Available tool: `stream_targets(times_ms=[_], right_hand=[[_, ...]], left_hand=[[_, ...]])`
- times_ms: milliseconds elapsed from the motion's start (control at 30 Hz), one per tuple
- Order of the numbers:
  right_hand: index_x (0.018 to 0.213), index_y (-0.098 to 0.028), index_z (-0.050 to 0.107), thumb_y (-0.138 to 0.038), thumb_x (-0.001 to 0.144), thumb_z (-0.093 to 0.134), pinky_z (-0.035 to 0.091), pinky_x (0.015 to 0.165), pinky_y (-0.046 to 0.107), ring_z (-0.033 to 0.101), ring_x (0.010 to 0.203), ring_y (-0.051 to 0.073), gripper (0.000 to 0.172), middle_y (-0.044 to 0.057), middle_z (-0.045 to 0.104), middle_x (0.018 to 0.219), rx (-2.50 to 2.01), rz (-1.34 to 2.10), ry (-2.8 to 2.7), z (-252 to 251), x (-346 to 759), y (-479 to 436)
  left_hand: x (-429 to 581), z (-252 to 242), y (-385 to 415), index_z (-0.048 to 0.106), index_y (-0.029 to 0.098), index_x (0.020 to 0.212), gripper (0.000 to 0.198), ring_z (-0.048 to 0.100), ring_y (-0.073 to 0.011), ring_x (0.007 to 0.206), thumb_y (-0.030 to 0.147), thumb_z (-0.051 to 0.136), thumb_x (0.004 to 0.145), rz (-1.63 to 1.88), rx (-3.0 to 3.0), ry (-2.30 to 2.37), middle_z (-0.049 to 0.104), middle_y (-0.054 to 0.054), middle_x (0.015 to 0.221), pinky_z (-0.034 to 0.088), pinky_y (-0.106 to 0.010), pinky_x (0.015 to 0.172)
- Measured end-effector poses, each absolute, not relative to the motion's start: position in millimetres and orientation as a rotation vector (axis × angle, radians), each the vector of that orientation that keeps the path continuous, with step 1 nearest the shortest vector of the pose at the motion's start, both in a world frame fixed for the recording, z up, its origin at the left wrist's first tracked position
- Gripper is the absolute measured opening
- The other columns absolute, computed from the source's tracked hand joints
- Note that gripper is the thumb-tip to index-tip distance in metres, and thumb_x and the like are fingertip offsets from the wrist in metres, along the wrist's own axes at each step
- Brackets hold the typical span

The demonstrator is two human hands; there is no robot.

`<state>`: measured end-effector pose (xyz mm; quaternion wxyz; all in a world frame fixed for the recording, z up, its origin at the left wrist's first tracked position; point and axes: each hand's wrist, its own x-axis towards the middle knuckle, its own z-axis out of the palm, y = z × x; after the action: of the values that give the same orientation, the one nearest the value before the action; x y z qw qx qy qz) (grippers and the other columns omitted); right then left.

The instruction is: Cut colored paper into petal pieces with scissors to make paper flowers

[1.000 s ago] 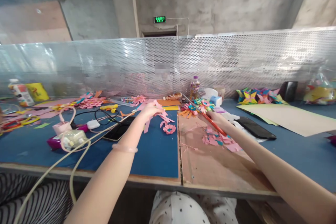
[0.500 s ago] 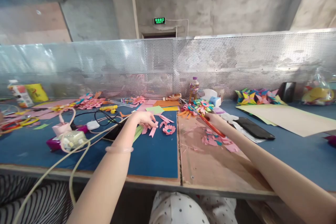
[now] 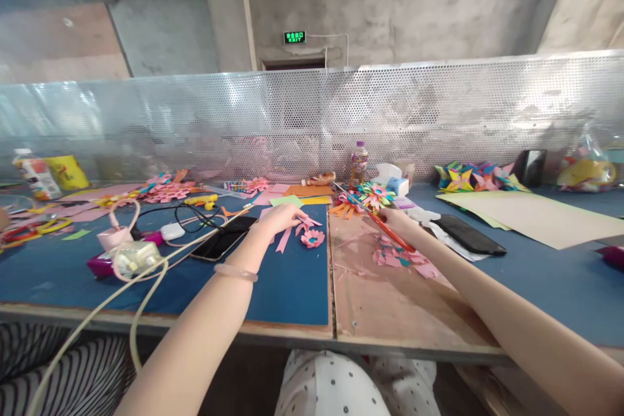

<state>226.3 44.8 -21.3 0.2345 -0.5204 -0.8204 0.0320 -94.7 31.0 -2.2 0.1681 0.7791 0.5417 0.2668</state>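
My left hand (image 3: 287,216) reaches over the blue mat, its fingers closed around pink paper strips (image 3: 283,240); the fingertips are partly hidden. Just to the right of it lies a pink paper flower (image 3: 312,238) with a blue centre. My right hand (image 3: 397,221) is wrapped round scissors with red-orange handles (image 3: 390,231), their blades pointing up and left. Beneath that hand, pink paper scraps (image 3: 390,253) are scattered on the wooden board (image 3: 370,312). Multicoloured paper flowers (image 3: 376,195) lie just beyond the scissors.
Cables (image 3: 163,266) and a dark phone (image 3: 221,240) lie to the left. On the right are a black phone (image 3: 470,235) and large pale sheets (image 3: 541,214). A bottle (image 3: 359,162) stands near the perforated metal screen (image 3: 414,104). Someone in striped clothing sits at the lower left.
My left hand has moved right, toward the pink flower, with pink strips at its fingers. The phone beside it shows more. My right hand keeps its hold on the scissors.
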Motion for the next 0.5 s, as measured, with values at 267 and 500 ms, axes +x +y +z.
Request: stream_targets(times_ms=[267, 500], right_hand=[[0.076, -0.016, 0.057, -0.046, 0.082, 0.035, 0.032, 0.054, 0.024, 0.055, 0.065, 0.019, 0.038, 0.01, 0.063, 0.077, -1.522, 0.025, -2.246, -18, 222, 34], [0.088, -0.013, 0.051, -0.047, 0.082, 0.038, 0.037, 0.068, 0.029, 0.053, 0.085, 0.025, 0.037, 0.017, 0.059, 0.089, -1.593, -0.092, -2.193, -26, 227, 33]], left_hand=[[-85, -6, 26, 0.072, 0.027, 0.074, 0.013, 0.054, -0.0142, 0.061, 0.022, 0.064, 0.065, 0.828, 2.389, 1.607, 0.065, -0.001, 0.066, 0.035, -0.02, 0.059], [-83, -10, 34, 0.071, 0.018, 0.081, 0.018, 0.059, -0.0157, 0.068, 0.022, 0.055, 0.073, 1.036, 2.295, 1.483, 0.067, -0.005, 0.077, 0.042, -0.024, 0.068]])
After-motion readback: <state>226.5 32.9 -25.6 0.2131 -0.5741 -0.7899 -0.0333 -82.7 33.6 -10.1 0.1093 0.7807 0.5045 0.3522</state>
